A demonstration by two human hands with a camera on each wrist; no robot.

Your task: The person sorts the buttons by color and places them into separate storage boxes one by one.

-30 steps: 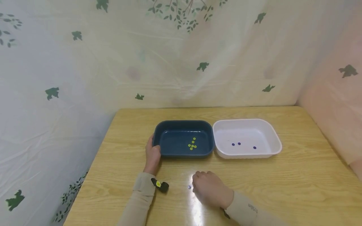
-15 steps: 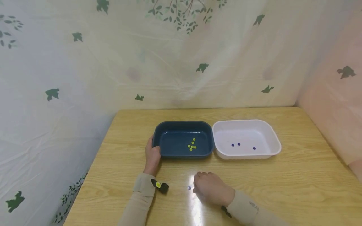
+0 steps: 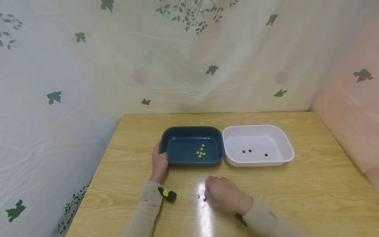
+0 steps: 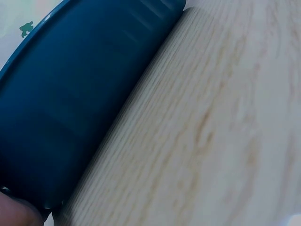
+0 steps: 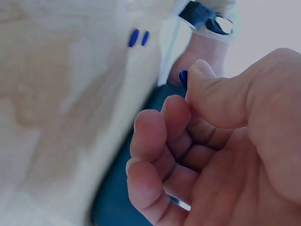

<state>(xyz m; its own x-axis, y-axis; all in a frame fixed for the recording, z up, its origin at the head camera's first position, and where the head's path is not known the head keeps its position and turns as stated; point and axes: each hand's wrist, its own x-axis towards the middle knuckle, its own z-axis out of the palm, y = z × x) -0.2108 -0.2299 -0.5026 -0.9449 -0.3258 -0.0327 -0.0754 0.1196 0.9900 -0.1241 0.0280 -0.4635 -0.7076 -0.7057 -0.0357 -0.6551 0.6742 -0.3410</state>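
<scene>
My left hand (image 3: 160,163) grips the near left corner of a dark blue tray (image 3: 177,163), which fills much of the left wrist view. Several small yellow buttons (image 3: 201,149) lie in that tray. Below it, my right hand (image 3: 228,194) is just over the table with fingers curled. In the right wrist view its thumb and forefinger pinch a small blue button (image 5: 183,77). Two more blue buttons lie on the table beside that hand, a left button (image 3: 198,196) and a right button (image 3: 204,199).
A white tray (image 3: 257,163) stands against the right side of the dark blue one, with three blue buttons (image 3: 250,150) inside. Both are on a wooden table (image 3: 319,184). A patterned cloth (image 3: 177,65) hangs behind and at the sides.
My right hand has shifted slightly right and away from me. A second blue button on the table has come into sight beside it. My left hand has stayed on the tray.
</scene>
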